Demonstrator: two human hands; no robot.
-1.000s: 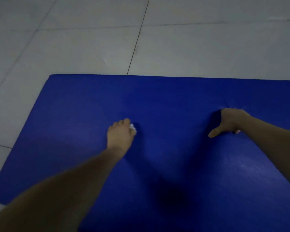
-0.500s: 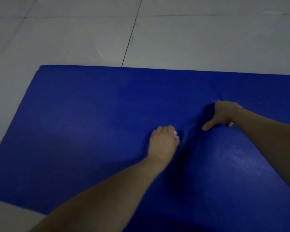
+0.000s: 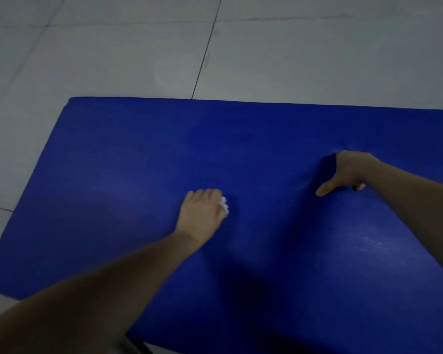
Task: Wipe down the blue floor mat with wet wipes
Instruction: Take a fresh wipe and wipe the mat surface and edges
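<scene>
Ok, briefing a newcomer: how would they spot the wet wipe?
Start at the blue floor mat on the pale tiles. Near its middle rests the left hand; the wet wipe is the small wad peeking from under its fingers, bright white against blue.

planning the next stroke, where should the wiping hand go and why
Probably slide the left hand and its crumpled white wet wipe leftward across the blue padded floor mat: a wide stretch lies that side, while the right hand braces the other.
</scene>
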